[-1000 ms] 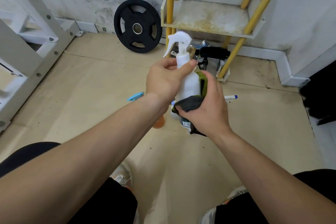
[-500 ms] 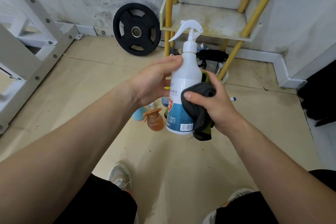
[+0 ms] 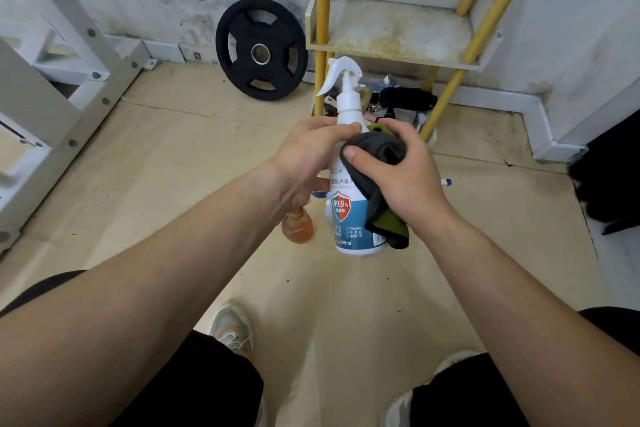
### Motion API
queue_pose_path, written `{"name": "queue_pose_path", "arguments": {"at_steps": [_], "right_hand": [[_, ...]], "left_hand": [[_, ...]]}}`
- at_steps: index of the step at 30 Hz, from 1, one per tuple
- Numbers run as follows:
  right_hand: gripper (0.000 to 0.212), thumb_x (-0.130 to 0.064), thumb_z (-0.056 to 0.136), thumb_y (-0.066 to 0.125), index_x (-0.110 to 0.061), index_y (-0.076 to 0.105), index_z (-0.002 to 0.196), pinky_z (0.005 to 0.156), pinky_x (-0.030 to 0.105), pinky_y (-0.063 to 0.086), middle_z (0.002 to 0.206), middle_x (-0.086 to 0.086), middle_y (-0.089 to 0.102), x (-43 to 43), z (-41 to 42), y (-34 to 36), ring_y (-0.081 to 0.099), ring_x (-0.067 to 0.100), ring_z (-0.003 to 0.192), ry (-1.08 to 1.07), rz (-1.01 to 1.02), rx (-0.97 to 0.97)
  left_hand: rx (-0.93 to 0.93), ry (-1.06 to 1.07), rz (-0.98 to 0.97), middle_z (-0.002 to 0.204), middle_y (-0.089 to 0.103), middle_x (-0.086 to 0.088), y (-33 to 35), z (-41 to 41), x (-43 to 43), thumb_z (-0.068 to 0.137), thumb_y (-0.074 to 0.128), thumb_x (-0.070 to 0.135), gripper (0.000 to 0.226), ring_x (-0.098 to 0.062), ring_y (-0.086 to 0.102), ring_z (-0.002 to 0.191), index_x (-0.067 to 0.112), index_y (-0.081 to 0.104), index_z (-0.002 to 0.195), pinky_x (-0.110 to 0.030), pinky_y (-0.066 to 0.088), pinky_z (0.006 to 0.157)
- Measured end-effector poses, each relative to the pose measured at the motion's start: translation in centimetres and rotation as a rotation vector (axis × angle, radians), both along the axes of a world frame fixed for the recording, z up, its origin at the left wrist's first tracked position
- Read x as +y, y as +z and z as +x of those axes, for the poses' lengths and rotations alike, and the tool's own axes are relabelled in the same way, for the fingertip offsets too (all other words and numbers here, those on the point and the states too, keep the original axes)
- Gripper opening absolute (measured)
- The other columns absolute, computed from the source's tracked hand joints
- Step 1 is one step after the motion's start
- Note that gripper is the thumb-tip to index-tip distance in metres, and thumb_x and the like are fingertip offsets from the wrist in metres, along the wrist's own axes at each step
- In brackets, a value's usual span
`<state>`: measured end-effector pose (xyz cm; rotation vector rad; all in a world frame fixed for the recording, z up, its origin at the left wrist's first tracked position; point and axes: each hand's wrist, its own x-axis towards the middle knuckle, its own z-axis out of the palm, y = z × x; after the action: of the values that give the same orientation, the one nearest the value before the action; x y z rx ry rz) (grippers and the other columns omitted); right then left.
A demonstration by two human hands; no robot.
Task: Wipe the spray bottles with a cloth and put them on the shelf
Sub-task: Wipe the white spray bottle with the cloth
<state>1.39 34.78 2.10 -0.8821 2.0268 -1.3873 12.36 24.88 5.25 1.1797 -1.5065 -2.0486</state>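
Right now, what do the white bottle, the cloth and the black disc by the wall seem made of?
The white bottle: likely plastic, opaque, smooth, slight sheen. The cloth: soft fabric, matte dark grey with a green side, bunched in the right hand. The disc: matte black, perhaps rubber-coated, with a shiny metal centre ring.

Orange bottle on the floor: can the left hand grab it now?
Probably not yet: the left hand grips the white spray bottle. Nothing covers the orange bottle, so a freed hand could likely reach it.
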Motion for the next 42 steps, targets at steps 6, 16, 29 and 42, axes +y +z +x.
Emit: {"name": "queue_pose_path", "arguments": {"at_steps": [6, 16, 29, 42], "right_hand": [[0.097, -0.062, 0.062, 0.080, -0.036, 0.040, 0.146, 0.099, 0.043, 0.052, 0.140, -0.006, 0.049, 0.3, 1.5, 0.5, 0.054, 0.016, 0.125, 0.038, 0.125, 0.309], [0.096, -0.048, 0.080, 0.081, -0.027, 0.026, 0.155, 0.088, 0.037, 0.048, 0.139, 0.004, 0.040, 2.7, 2.7, -2.9, 0.055, 0.029, 0.119, 0.056, 0.259, 0.561], [0.036, -0.027, 0.094, 0.069, -0.021, 0.061, 0.129, 0.096, 0.018, 0.046, 0.122, -0.003, 0.061, 0.2, 0.7, 1.1, 0.057, 0.006, 0.111, 0.003, -0.237, 0.350], [0.055, -0.020, 0.073, 0.083, -0.010, 0.066, 0.125, 0.091, 0.043, 0.058, 0.113, 0.013, 0.073, 0.4, -2.3, 1.4, 0.072, 0.027, 0.105, 0.028, -0.299, -0.461]], "left_hand": [[0.051, 0.080, -0.047, 0.085, 0.074, -0.007, 0.1, -0.6, 0.4, 0.098, 0.063, 0.030, 0.018, -0.015, 0.071, 0.064, 0.014, 0.072, 0.096, -0.029, 0.055, 0.055], [0.042, 0.259, -0.071, 0.088, 0.073, -0.001, 0.3, -0.3, -0.9, 0.098, 0.064, 0.032, 0.014, -0.018, 0.071, 0.073, 0.019, 0.065, 0.099, -0.056, 0.061, 0.070], [0.019, -0.160, -0.187, 0.100, 0.075, -0.012, -0.7, 1.1, 0.7, 0.104, 0.051, 0.030, 0.030, -0.016, 0.070, 0.080, 0.012, 0.070, 0.119, -0.029, 0.058, 0.068], [0.090, -0.426, -0.441, 0.111, 0.073, -0.018, -1.3, 1.5, 0.5, 0.102, 0.055, 0.018, 0.025, -0.022, 0.069, 0.100, 0.002, 0.069, 0.117, -0.043, 0.055, 0.093]]}}
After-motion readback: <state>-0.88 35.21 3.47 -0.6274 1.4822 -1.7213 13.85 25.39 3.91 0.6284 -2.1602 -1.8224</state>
